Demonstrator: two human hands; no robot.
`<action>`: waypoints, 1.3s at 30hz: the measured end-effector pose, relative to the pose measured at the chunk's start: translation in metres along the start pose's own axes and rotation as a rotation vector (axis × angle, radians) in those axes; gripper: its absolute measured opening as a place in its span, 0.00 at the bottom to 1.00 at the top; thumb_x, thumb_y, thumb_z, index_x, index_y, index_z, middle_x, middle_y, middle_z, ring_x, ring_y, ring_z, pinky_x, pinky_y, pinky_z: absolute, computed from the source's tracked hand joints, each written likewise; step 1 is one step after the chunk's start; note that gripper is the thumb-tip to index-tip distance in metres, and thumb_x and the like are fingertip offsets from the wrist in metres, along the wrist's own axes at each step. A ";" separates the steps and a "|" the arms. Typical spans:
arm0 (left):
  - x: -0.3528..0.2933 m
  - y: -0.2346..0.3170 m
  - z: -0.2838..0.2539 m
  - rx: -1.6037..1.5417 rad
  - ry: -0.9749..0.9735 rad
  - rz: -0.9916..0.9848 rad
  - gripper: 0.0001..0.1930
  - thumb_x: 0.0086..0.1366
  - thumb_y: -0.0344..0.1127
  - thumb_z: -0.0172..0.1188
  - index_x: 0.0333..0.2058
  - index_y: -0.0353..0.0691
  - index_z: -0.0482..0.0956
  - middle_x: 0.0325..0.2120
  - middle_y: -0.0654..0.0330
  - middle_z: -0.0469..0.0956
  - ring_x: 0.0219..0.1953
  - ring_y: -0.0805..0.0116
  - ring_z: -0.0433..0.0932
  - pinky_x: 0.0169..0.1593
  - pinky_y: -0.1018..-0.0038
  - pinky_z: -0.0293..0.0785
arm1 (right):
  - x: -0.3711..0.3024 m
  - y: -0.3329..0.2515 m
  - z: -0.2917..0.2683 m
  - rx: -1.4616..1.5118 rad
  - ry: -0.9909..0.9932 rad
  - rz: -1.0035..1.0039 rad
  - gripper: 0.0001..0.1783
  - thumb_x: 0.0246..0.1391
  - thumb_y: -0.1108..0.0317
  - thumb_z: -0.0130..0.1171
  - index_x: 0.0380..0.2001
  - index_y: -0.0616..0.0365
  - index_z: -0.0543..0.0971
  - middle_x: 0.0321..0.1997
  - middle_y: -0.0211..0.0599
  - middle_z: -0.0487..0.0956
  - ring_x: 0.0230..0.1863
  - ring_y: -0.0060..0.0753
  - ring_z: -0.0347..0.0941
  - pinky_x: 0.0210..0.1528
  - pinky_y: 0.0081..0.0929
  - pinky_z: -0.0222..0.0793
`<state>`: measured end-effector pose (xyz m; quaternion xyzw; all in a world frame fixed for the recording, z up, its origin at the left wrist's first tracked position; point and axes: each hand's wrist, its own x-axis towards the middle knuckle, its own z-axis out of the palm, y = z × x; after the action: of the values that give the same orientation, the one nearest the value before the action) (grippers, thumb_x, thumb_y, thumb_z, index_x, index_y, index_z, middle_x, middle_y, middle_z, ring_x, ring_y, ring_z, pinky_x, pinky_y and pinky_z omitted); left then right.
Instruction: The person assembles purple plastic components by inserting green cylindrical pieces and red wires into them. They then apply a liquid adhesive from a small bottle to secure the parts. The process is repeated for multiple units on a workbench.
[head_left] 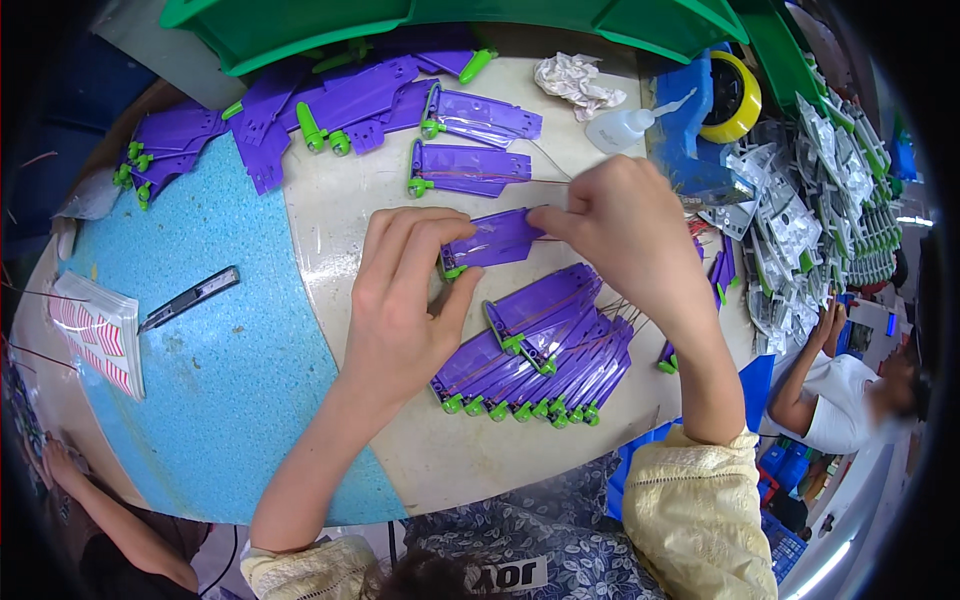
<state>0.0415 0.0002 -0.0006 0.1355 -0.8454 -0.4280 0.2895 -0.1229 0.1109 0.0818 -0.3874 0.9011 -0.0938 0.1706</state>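
Between my hands lies a flat purple plastic part (500, 238) with a bright green tip at its left end. My left hand (400, 295) holds that end between thumb and fingers. At the opposite end, my right hand (625, 225) pinches the edge of the part, or a thin wire there; the fingertips hide which. Just beyond lie two similar purple parts (475, 168), with thin wires along them. Nearer me, a fanned row of purple parts (540, 365) has green tips toward me and wires trailing to the right.
Loose purple parts (365, 95) lie along the back, below a green bin (290, 35). Crumpled tissue (578, 85), a dropper bottle (618, 130), yellow tape roll (735, 97) and heaped grey-green parts (790, 220) stand rightward. A utility knife (190, 297) lies on the blue mat (250, 400). Other people sit at both sides.
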 end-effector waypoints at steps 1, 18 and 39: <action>0.000 0.000 0.001 -0.004 0.003 -0.005 0.20 0.48 0.19 0.73 0.41 0.34 0.79 0.43 0.52 0.81 0.46 0.53 0.79 0.50 0.64 0.77 | -0.008 0.005 -0.003 0.126 0.064 0.051 0.14 0.49 0.65 0.69 0.26 0.68 0.83 0.27 0.53 0.82 0.28 0.56 0.80 0.34 0.46 0.75; -0.003 0.005 -0.011 0.398 -0.190 0.191 0.17 0.47 0.39 0.76 0.35 0.44 0.83 0.40 0.65 0.83 0.47 0.59 0.75 0.52 0.62 0.58 | -0.026 0.054 0.014 0.979 0.374 -0.109 0.19 0.63 0.74 0.61 0.56 0.68 0.74 0.48 0.43 0.84 0.47 0.30 0.81 0.51 0.27 0.76; 0.005 -0.003 -0.013 0.219 -0.153 0.112 0.30 0.45 0.29 0.78 0.50 0.39 0.80 0.44 0.60 0.83 0.49 0.55 0.73 0.54 0.63 0.65 | -0.080 0.036 0.061 0.758 0.544 -0.090 0.09 0.52 0.72 0.74 0.34 0.65 0.84 0.24 0.26 0.82 0.22 0.10 0.69 0.23 0.13 0.60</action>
<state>0.0450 -0.0127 0.0046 0.0861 -0.9128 -0.3255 0.2311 -0.0726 0.1920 0.0335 -0.2978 0.7977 -0.5217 0.0533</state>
